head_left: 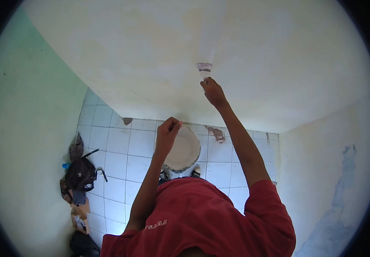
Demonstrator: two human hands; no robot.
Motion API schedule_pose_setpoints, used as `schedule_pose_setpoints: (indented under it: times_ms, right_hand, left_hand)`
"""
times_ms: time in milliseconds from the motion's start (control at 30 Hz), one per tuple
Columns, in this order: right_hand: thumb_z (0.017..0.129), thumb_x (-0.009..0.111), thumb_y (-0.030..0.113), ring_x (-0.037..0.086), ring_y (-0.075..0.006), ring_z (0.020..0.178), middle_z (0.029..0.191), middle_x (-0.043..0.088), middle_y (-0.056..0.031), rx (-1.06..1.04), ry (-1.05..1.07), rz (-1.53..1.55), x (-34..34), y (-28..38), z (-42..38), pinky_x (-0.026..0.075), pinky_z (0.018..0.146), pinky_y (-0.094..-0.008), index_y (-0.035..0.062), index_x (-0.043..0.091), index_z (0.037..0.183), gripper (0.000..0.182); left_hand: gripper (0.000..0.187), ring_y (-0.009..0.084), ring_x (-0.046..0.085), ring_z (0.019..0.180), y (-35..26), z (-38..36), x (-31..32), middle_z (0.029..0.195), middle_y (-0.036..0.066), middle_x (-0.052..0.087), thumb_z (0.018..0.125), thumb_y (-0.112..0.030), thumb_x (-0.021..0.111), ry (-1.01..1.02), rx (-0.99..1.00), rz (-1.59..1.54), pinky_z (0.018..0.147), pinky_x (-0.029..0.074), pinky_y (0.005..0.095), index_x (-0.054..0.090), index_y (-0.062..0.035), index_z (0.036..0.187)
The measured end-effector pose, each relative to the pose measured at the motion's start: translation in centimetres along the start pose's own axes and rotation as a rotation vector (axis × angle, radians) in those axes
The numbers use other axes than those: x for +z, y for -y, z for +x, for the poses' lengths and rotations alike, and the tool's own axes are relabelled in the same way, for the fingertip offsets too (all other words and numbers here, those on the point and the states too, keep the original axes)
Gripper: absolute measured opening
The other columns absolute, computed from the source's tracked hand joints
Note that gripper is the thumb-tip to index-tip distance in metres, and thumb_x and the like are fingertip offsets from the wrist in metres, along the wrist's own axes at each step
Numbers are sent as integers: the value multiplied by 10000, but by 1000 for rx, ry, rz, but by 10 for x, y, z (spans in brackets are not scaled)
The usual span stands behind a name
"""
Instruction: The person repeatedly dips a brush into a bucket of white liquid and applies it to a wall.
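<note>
My right hand [213, 92] is closed round the handle of a paintbrush [204, 68], whose bristles point up and lie against the pale wall [150, 55]. A lighter streak runs up the wall above the bristles. My left hand [167, 132] is closed, its fingers bent together over the left rim of a round bucket [184, 150]. Whatever its fingers may hold is too small to make out. Pale liquid fills the bucket, which stands on the floor between the wall and my feet.
White floor tiles [116, 165] have a brown broken patch [217, 134] by the wall. A black backpack [80, 174], other bags and an open cardboard box [80, 217] lie along the green wall [31, 128] at left. Blue-grey patches mark the right wall [339, 192].
</note>
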State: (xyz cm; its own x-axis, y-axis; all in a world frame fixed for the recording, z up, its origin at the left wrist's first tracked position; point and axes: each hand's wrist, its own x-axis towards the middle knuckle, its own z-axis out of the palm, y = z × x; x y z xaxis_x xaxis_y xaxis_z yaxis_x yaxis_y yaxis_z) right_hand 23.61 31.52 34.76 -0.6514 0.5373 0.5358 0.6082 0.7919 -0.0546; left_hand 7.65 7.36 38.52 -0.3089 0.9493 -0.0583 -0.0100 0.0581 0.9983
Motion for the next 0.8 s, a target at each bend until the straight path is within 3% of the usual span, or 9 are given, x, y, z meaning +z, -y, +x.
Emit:
schedule_pose_setpoints:
  times_ms: [200,267,400,533,700,800]
  right_hand:
    - [815,564,19,624,-304,907,949,567,-167,31,101,98,-23,-6,15,548,741,-409,32,615,960,155]
    - [818,558,20,625,-300,881,940,577,-154,-101,-120,71,-51,-12,36,542,753,-406,39,622,958,155]
    - [797,571,8,621,-301,901,939,597,-130,-169,-274,-7,-143,-16,104,537,770,-401,57,627,993,210]
    - [737,642,-31,625,-293,987,1062,625,-121,-231,-495,-73,-228,6,143,549,832,-383,70,633,1049,329]
    - [756,656,-23,631,-298,987,1089,618,-138,-249,-608,-99,-213,4,129,566,798,-390,69,634,1057,316]
    - [780,642,0,637,-300,931,1028,611,-146,-125,-403,-76,-132,-19,84,567,755,-384,69,627,1078,306]
  left_hand:
    - [184,14,331,543,-1,2,5,589,-77,408,941,-156,608,58,-13,-81,483,257,219,585,-44,798]
    - [184,13,330,542,-6,5,10,590,-77,407,942,-158,606,85,0,-95,484,258,218,585,-46,798]
    - [181,14,337,542,-12,9,19,588,-76,405,943,-153,604,127,15,-116,486,263,217,582,-47,797]
    - [177,18,342,539,-19,3,20,585,-73,409,941,-145,603,148,26,-124,486,268,215,581,-49,794]
    - [179,18,342,537,-11,2,15,581,-70,408,939,-142,604,144,24,-163,485,271,214,580,-50,787]
    - [183,18,339,532,-10,0,12,576,-71,405,939,-142,605,130,14,-174,483,270,216,579,-51,783]
